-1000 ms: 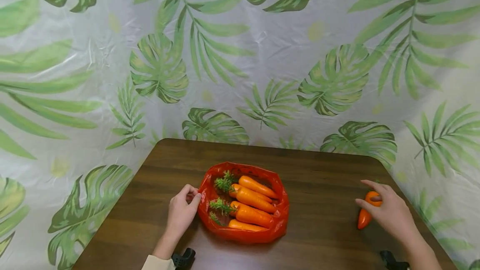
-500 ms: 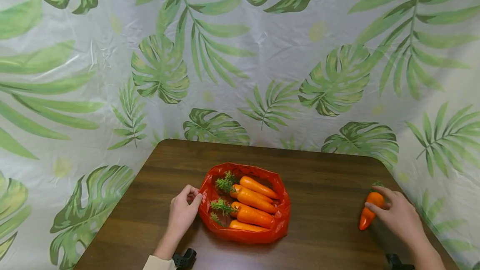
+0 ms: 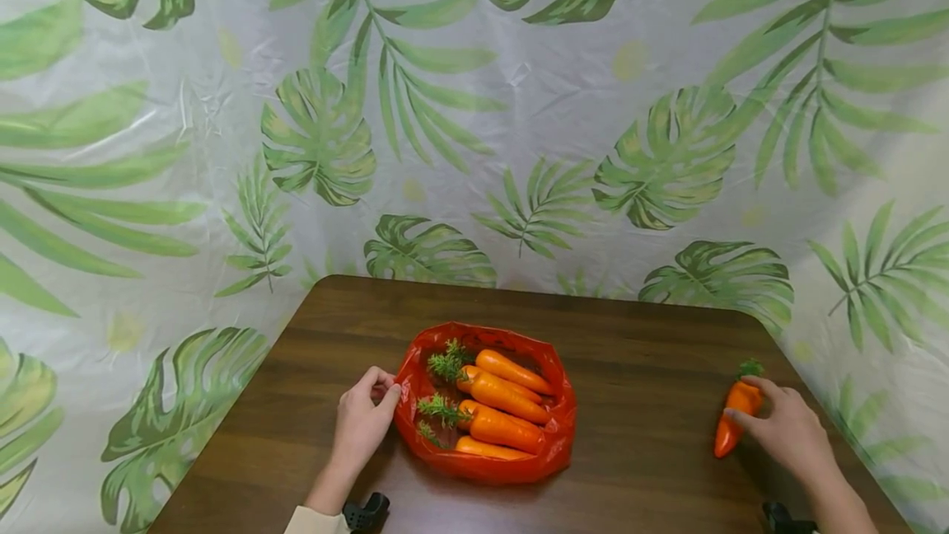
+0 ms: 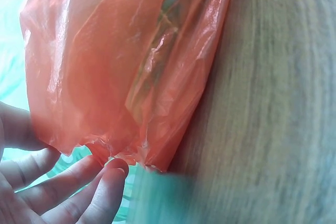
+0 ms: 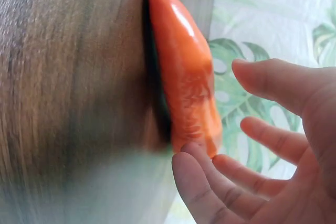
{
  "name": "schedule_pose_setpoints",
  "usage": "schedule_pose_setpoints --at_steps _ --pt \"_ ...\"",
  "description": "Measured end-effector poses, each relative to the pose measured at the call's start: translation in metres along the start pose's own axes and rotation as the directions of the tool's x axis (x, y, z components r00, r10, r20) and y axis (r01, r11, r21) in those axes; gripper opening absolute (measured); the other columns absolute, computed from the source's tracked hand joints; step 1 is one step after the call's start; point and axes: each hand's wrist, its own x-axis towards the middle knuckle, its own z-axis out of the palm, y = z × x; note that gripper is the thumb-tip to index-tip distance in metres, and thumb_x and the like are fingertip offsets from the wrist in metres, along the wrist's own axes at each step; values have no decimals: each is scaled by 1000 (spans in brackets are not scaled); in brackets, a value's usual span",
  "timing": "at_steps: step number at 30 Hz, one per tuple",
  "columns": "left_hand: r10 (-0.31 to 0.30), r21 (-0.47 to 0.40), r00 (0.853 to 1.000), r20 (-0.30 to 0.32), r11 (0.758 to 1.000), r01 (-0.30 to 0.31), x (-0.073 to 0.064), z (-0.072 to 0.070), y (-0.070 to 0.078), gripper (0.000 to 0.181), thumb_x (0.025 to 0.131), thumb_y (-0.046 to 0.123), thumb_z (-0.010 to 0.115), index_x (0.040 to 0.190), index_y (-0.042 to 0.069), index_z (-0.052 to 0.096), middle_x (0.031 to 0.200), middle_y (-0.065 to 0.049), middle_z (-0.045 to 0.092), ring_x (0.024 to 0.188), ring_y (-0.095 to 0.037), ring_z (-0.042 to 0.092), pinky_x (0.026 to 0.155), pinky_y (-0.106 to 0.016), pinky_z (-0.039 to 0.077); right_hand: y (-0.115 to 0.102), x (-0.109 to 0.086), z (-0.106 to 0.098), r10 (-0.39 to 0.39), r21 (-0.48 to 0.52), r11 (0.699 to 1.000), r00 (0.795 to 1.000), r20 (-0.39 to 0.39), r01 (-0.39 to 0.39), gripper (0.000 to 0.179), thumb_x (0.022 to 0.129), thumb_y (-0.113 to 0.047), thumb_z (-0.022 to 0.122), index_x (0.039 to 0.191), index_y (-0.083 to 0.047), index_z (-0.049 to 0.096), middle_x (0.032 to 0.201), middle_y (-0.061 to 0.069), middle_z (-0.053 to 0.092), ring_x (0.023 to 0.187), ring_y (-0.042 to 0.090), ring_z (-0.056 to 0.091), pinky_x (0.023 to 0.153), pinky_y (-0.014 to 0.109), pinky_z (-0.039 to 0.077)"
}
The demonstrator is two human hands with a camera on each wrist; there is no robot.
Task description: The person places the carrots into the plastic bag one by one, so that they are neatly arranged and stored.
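Note:
A red plastic bag stands with its mouth spread wide on the table. Inside lie several orange carrots, some with green leafy tops. At the bag's left rim my left hand pinches the thin plastic between thumb and fingers; the left wrist view shows the crumpled edge of the bag at the fingertips. Far to the right, a single carrot with a short green tuft lies on the table. My right hand is beside it, fingertips at its thick end, and in the right wrist view the thumb stands apart from the carrot.
The dark brown wooden table has rounded far corners, and its right edge runs close by the right hand. Behind it hangs a pale sheet printed with green leaves. Black bands are on both wrists.
My right hand has shifted to the right and its spread fingers have come nearer together, leaving more of the single carrot in sight. That carrot has moved slightly right. The left hand keeps its place.

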Motion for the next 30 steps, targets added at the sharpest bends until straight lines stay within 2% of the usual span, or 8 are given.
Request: schedule_pose_setpoints --at_steps 8,10,13,15,17,20,24,30 --pt "1 -9 1000 5 1000 -1 -1 0 0 12 93 14 72 86 17 63 87 2 69 77 -13 62 65 -30 46 4 8 2 15 13 1000 1000 16 -15 87 89 -52 72 145 5 38 123 48 39 99 64 49 65 61 44" --pt "4 -8 1000 0 1000 -4 -1 0 -1 13 92 14 73 85 18 63 88 2 70 77 -13 63 66 -30 47 5 10 3 7 16 1000 1000 4 -7 86 88 -49 74 145 6 39 122 49 41 95 60 52 62 55 45" --pt "12 -7 1000 -3 1000 -12 0 0 -1 13 92 14 73 85 18 63 91 2 71 79 -13 64 68 -31 47 5 11 5 10 39 999 1000 -9 -9 84 88 -43 76 144 7 39 103 37 56 77 43 63 55 46 44" --pt "15 -6 1000 -6 1000 -16 0 0 -1 14 92 14 74 84 19 63 91 3 71 79 -13 64 68 -31 48 4 12 5 19 59 998 1000 -10 -18 82 88 -40 76 143 8 39 91 26 62 62 28 64 51 39 42" --pt "18 -4 1000 -9 1000 -18 0 0 -1 14 91 14 74 85 19 63 89 3 70 78 -13 64 68 -31 48 3 14 5 38 78 996 999 3 -38 80 89 -38 76 143 8 39 83 17 64 53 19 63 51 38 43" --pt "25 -3 1000 -18 1000 -25 0 1 -2 14 91 14 74 84 19 63 87 4 69 77 -13 63 67 -30 48 2 17 6 56 74 996 998 14 -57 80 88 -40 75 141 9 40 90 27 65 56 21 65 53 38 44" --pt "32 -10 999 -22 999 -32 0 1 -3 15 91 13 75 83 20 63 86 4 69 76 -13 63 66 -30 48 4 22 10 86 93 992 995 49 -90 85 86 -41 76 142 10 38 102 39 60 57 23 64 54 38 47" --pt "22 -25 1000 -15 999 -22 0 1 -3 15 92 14 74 84 20 62 87 5 69 76 -13 63 63 -29 48 4 26 14 120 156 979 988 99 -134 89 83 -38 79 143 9 35 107 42 55 57 21 63 53 37 55"
